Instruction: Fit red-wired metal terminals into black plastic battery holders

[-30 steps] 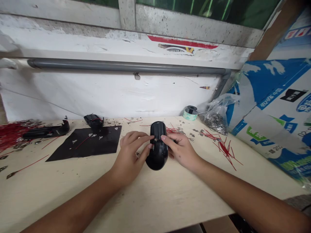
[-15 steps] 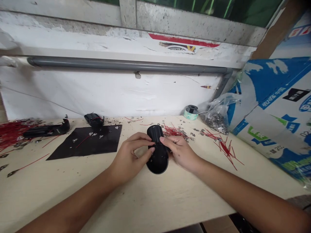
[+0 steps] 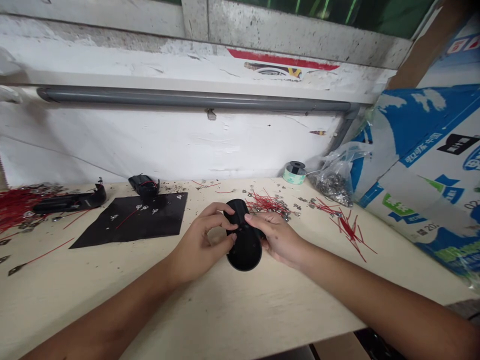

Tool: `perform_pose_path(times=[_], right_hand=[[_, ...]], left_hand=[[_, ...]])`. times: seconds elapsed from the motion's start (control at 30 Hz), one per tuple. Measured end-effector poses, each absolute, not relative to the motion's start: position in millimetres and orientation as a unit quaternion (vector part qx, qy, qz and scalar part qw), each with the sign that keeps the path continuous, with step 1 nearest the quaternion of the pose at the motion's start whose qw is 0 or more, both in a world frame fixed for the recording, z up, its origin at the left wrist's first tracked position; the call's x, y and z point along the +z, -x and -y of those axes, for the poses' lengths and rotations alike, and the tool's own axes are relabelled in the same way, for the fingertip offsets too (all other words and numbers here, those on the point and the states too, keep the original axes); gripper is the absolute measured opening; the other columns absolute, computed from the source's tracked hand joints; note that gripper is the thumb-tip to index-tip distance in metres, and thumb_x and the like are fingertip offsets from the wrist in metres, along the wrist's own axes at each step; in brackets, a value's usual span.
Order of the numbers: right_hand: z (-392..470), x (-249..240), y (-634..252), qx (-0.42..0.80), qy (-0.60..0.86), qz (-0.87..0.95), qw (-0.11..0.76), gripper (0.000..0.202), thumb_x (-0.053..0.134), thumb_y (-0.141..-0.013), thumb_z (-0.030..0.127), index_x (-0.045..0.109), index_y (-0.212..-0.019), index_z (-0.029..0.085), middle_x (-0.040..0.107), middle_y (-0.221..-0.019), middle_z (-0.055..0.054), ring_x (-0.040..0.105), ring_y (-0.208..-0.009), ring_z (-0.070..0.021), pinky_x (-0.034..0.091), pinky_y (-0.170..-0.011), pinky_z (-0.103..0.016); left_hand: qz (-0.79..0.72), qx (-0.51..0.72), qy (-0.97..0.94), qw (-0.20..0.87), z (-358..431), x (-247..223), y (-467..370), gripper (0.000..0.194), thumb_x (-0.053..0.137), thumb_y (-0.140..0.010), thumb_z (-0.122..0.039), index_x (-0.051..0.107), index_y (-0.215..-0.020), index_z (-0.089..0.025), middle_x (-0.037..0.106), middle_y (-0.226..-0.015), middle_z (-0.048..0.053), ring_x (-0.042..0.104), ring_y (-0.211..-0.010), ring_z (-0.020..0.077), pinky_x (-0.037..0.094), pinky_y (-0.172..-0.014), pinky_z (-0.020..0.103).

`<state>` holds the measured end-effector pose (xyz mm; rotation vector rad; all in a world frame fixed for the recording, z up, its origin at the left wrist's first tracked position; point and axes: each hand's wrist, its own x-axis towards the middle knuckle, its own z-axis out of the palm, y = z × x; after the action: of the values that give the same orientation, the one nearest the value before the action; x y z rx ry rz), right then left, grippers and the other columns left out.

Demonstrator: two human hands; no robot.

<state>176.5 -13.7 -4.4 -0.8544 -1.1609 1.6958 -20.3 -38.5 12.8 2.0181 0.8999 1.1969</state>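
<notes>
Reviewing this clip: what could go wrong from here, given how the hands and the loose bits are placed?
1. The right hand grips the black housing by its side while the left hand has its fingertips on it; the smooth-looking housing might twist or slip.
2. The left fingers hide part of the housing's middle, so a misplaced piece there could go unnoticed.
3. Red wires lie loose just beyond the right hand and might get snagged or scattered.

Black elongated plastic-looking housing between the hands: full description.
The black elongated housing looks like hard plastic: a wider, rounded, hollow end nearest the wearer, a narrower, grooved section pointing away. The right hand grips its right side, thumb on top; the left hand has fingertips at its left edge. It's held over the pale flat tabletop; inner detail is too dark to tell.
</notes>
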Motion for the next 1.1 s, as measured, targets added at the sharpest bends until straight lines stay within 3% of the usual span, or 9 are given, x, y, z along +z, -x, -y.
perform_pose_path(times=[0.23,0.6,0.83,1.1], right_hand=[[15.0,-1.7,-176.5,0.707,0.341,0.431,0.445,0.033,0.083,-0.073,0.04,0.064,-0.069,0.013,0.053,-0.063,0.002,0.042,-0.05,-0.0067,0.03,-0.041,-0.018],[14.3,-0.4,-177.3,0.699,0.347,0.422,0.461,0.038,0.086,-0.07,0.039,0.058,-0.063,0.013,0.046,-0.057,0.005,0.037,-0.047,-0.0042,0.019,-0.039,-0.018],[13.3,-0.4,-178.4,0.716,0.337,0.407,0.456,0.036,0.086,-0.07,0.038,0.061,-0.069,0.012,0.05,-0.06,0.004,0.04,-0.048,-0.0047,0.023,-0.039,-0.018],[14.7,4.0,-178.7,0.718,0.348,0.392,0.458,0.036,0.087,-0.067,0.038,0.062,-0.069,0.013,0.05,-0.06,0.004,0.04,-0.047,-0.0047,0.023,-0.039,-0.018]], left_hand=[[-0.341,0.427,-0.776,0.314,39.2,15.6,21.1,0.015,0.055,-0.094,-0.019,0.068,-0.086,-0.019,0.055,-0.119,0.009,0.054,-0.116,0.0219,0.041,-0.101,0.035],[-0.312,0.437,-0.79,0.297,38.1,9.2,21.6,0.02,0.05,-0.098,-0.021,0.069,-0.094,-0.018,0.056,-0.119,0.01,0.054,-0.117,0.0233,0.044,-0.099,0.038],[-0.309,0.437,-0.801,0.268,39.2,9.8,19.8,0.02,0.051,-0.096,-0.019,0.07,-0.102,-0.018,0.055,-0.123,0.012,0.053,-0.119,0.0255,0.044,-0.102,0.043],[-0.305,0.435,-0.81,0.249,41.4,9.6,19.9,0.022,0.048,-0.097,-0.018,0.07,-0.104,-0.017,0.054,-0.124,0.013,0.052,-0.12,0.025,0.045,-0.1,0.039]])
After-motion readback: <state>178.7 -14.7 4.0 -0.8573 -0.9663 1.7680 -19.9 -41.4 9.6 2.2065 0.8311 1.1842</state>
